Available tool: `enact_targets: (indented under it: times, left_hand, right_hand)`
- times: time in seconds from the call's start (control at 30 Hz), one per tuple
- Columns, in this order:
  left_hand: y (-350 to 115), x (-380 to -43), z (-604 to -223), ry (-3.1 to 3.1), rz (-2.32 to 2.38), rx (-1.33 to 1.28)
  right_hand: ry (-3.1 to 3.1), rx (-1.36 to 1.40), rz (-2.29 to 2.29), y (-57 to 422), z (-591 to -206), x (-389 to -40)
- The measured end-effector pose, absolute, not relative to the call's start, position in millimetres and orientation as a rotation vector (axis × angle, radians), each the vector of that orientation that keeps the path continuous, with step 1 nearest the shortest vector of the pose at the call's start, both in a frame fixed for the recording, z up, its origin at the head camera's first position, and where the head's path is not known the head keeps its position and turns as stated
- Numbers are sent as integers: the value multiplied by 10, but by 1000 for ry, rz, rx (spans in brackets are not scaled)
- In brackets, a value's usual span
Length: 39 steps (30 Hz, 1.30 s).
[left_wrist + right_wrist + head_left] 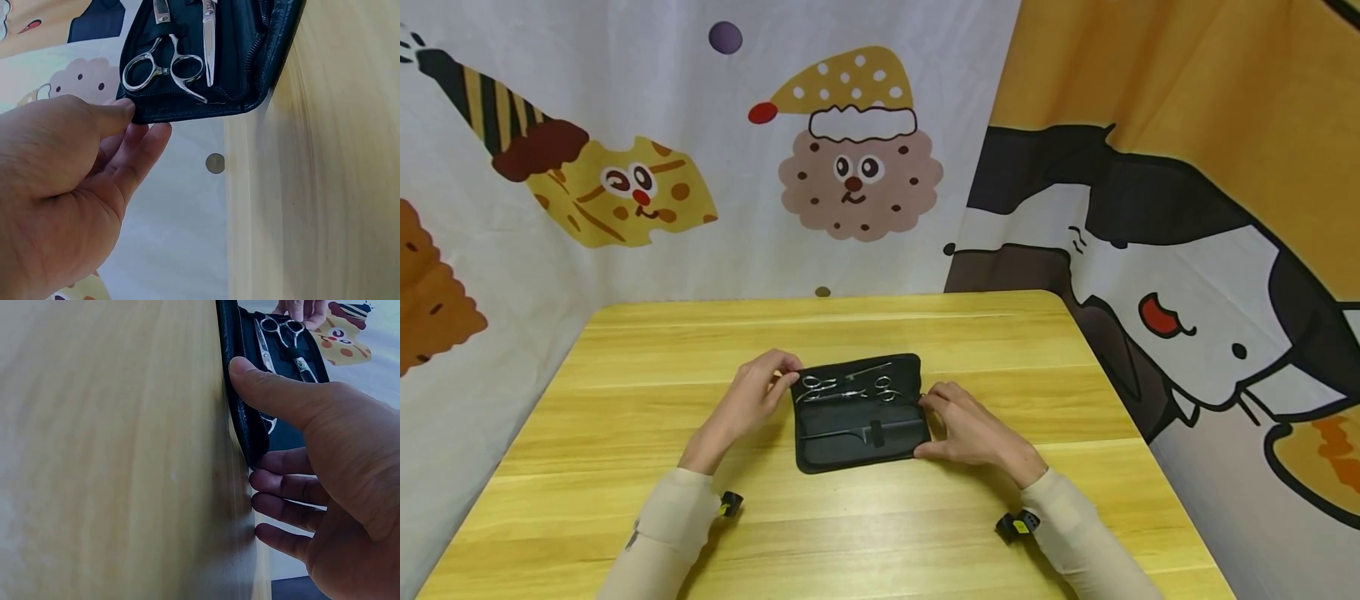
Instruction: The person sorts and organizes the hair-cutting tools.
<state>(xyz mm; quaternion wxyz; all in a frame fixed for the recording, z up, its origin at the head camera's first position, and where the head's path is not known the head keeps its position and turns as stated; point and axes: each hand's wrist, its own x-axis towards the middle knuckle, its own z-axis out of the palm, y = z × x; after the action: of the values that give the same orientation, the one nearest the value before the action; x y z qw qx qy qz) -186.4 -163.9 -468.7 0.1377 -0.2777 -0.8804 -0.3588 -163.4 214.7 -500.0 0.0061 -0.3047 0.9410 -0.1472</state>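
Note:
A black zip case (831, 458) lies unfolded on the table. Its far half holds two pairs of silver scissors, one with handles (814, 382) at the left, the other with handles (885, 388) at the right. A dark comb (902, 428) with a thin tail is tucked under a strap in the near half. At the far left corner of the case, my left hand (748, 400) pinches the edge between thumb and fingers, plainly seen in the left wrist view. My right hand (970, 429) touches the right end, thumb at the near corner, other fingers loosely bent alongside.
The wooden table (850, 533) extends around the case on all sides. Behind it and at both sides hangs a curtain (662, 100) with cartoon prints. Small black devices are strapped at the left wrist (731, 505) and right wrist (1017, 526).

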Motion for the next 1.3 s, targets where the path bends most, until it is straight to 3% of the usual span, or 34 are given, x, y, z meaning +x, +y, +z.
enact_targets:
  times: [1.3]
  left_hand:
    - [-1662,-1354,-4653,-2643,-1068,-1262]
  right_hand:
    - [2964,-940,-438,2157,-4958,-1612]
